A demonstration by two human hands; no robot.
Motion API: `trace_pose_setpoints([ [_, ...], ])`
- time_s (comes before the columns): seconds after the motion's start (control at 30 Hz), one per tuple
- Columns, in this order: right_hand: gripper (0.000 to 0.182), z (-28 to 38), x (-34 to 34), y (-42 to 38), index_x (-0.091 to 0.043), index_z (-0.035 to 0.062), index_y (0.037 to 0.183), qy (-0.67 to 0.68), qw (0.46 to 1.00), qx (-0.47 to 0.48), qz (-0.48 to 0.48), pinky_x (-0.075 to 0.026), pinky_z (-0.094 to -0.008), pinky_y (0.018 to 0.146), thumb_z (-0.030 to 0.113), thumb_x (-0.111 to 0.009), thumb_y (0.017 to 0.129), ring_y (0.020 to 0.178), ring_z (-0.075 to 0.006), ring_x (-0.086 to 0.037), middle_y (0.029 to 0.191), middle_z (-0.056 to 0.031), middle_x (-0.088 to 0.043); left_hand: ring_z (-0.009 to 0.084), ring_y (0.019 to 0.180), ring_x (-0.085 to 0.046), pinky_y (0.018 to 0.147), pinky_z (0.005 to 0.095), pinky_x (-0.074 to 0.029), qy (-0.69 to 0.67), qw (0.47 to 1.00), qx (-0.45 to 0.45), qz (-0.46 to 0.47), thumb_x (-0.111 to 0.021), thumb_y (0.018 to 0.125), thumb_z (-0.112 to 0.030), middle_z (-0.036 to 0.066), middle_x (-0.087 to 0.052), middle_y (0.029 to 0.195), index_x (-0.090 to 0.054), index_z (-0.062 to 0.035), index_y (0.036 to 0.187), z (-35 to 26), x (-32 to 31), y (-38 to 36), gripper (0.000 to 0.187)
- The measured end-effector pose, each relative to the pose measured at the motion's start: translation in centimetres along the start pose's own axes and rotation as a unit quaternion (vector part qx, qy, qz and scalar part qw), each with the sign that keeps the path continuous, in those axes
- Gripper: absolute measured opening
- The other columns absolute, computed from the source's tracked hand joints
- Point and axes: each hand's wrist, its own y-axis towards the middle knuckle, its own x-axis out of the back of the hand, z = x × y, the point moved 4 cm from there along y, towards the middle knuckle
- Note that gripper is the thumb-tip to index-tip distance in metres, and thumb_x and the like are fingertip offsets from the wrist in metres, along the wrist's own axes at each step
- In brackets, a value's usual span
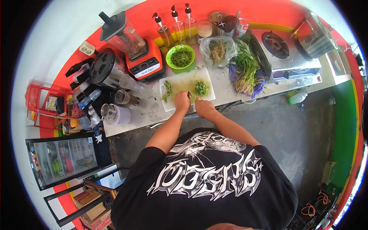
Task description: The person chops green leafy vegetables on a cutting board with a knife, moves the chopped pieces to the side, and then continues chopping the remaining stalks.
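Note:
On the white cutting board (177, 81), my left hand (182, 102) is closed in a fist. A small dark piece shows at its fingers, perhaps a knife handle. My right hand (204, 107) is closed at the board's front edge, its fingertips close to the left hand; what it grips is hidden. Thin green bits show between the hands. A pile of chopped green herbs (202, 88) lies on the board just beyond my right hand. To the left lie loose leafy sprigs (166, 91). Behind the board stands a lime-green bowl (168, 57) of chopped greens.
An orange blender (145, 68) and a clear pitcher (132, 84) stand left. Pump bottles (179, 30) line the wall. A plastic bag with rooted herbs (218, 51), a bundle of leafy greens (246, 67) and a gas stove (293, 71) are to the right.

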Motion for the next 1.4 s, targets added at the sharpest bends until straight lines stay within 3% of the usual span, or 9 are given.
trace_pose_setpoints([
  [0.27,0.034,0.6,-0.2,0.9,-0.051,-0.0036,0.117,-0.053,0.997,-0.025,0.047,-0.057,-0.0462,0.088,0.012,-0.062,0.089,0.105,-0.0396,-0.071,0.111,-0.0261,-0.072,0.0344,0.102,-0.063,0.085,0.0452,-0.054,-0.012,1.0,0.007,-0.024,-0.063,0.086,-0.01,0.012,-0.069,0.1,-0.075,-0.0073,0.088,0.6,0.6,-1.9,0.012],
  [0.4,0.035,1.2,1.3,1.6,-0.051,-0.0035,0.118,-0.061,0.998,-0.008,0.033,-0.057,-0.0462,0.089,0.013,-0.061,0.089,0.106,-0.0392,-0.071,0.11,-0.0257,-0.072,0.0331,0.102,-0.062,0.085,0.0442,-0.053,-0.019,1.0,-0.019,-0.017,-0.065,0.087,-0.011,0.009,-0.07,0.1,-0.077,-0.0085,0.089,0.8,0.6,-2.4,0.012],
  [0.57,0.033,1.2,-0.7,0.3,-0.051,-0.004,0.118,-0.042,0.997,-0.056,0.021,-0.057,-0.0468,0.09,0.014,-0.058,0.091,0.106,-0.0379,-0.071,0.111,-0.0257,-0.072,0.0321,0.102,-0.062,0.086,0.0429,-0.052,-0.052,0.998,-0.014,-0.035,-0.066,0.087,-0.011,0.007,-0.069,0.099,-0.077,-0.0092,0.089,0.8,0.7,-2.7,0.012],
  [0.73,0.032,0.7,0.1,2.4,-0.051,-0.0032,0.117,-0.058,0.998,-0.018,0.002,-0.057,-0.0478,0.089,0.013,-0.06,0.091,0.105,-0.0387,-0.072,0.109,-0.0258,-0.072,0.0313,0.101,-0.062,0.085,0.042,-0.053,-0.051,0.997,-0.013,-0.05,-0.067,0.086,-0.012,0.005,-0.069,0.1,-0.078,-0.0108,0.094,0.9,0.8,-3.4,0.013],
  [0.9,0.031,1.8,0.1,1.7,-0.05,-0.0024,0.116,-0.071,0.996,-0.035,0.033,-0.058,-0.048,0.087,0.013,-0.06,0.091,0.104,-0.0393,-0.072,0.108,-0.0249,-0.072,0.0312,0.101,-0.062,0.084,0.043,-0.053,-0.047,0.997,-0.001,-0.055,-0.068,0.087,-0.012,0.005,-0.068,0.1,-0.077,-0.0107,0.095,0.9,1.0,-3.8,0.012],
  [1.07,0.032,1.6,-0.5,2.0,-0.051,-0.0038,0.117,-0.041,0.999,-0.035,-0.005,-0.057,-0.0468,0.09,0.014,-0.059,0.091,0.107,-0.0401,-0.071,0.109,-0.025,-0.072,0.0314,0.1,-0.062,0.083,0.0434,-0.053,-0.053,0.996,0.013,-0.067,-0.068,0.087,-0.012,0.005,-0.068,0.1,-0.077,-0.0111,0.095,1.0,1.1,-4.0,0.012],
  [1.27,0.033,1.8,0.5,2.8,-0.049,-0.0031,0.117,-0.074,0.996,-0.039,0.042,-0.056,-0.0468,0.092,0.016,-0.058,0.092,0.108,-0.0411,-0.07,0.11,-0.0276,-0.07,0.0322,0.1,-0.062,0.084,0.0438,-0.052,-0.084,0.993,0.059,-0.064,-0.07,0.086,-0.012,0.006,-0.068,0.099,-0.076,-0.0092,0.096,1.3,1.4,-4.5,0.012],
  [1.4,0.032,2.0,-0.9,1.7,-0.049,-0.0037,0.116,-0.052,0.998,-0.046,0.012,-0.056,-0.047,0.091,0.015,-0.058,0.092,0.108,-0.0413,-0.07,0.111,-0.0282,-0.07,0.0317,0.102,-0.061,0.086,0.0442,-0.052,-0.104,0.991,0.047,-0.076,-0.071,0.086,-0.012,0.006,-0.067,0.1,-0.076,-0.0106,0.097,1.7,1.1,-4.2,0.013],
])
